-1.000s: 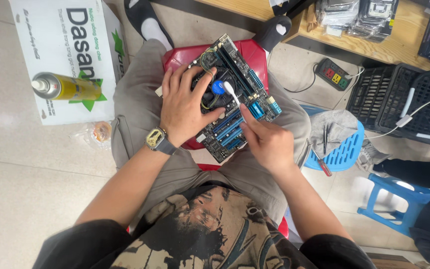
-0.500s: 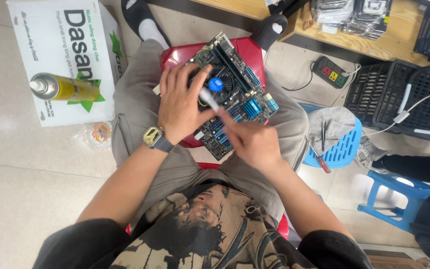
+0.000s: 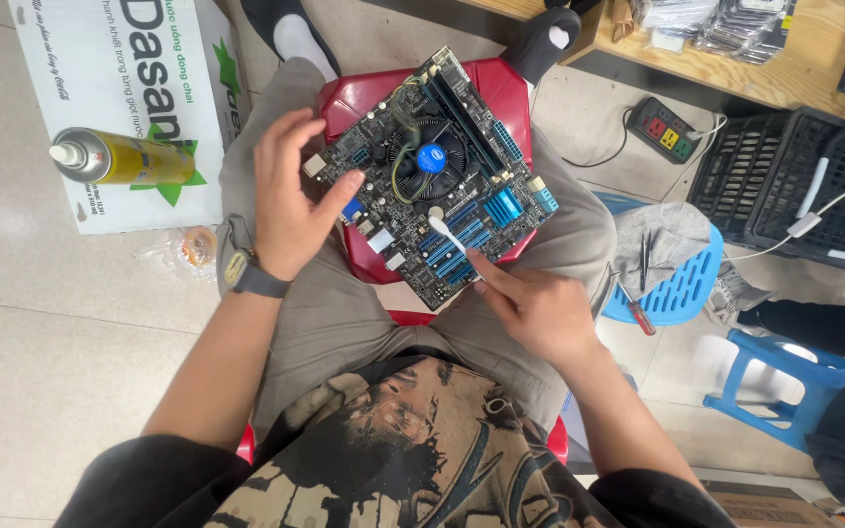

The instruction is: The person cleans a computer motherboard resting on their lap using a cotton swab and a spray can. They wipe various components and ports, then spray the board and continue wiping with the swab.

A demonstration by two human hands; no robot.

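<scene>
**Motherboard on lap, swab at slots**

While the motherboard (image 3: 442, 176) rests on a red stool (image 3: 501, 88) over the knees, left hand (image 3: 290, 200) steadies its edge, fingers spread; right hand (image 3: 535, 308) pinches a white swab (image 3: 447, 233) touching the blue slots.

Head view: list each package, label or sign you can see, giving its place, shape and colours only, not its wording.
Cardboard box: on the floor, upper left; flat, white, green leaf print.
Spray can: lying on that box; yellow cylinder, white nozzle.
Clear-wrapped packs: on the wooden table, top right; dark contents.
</scene>
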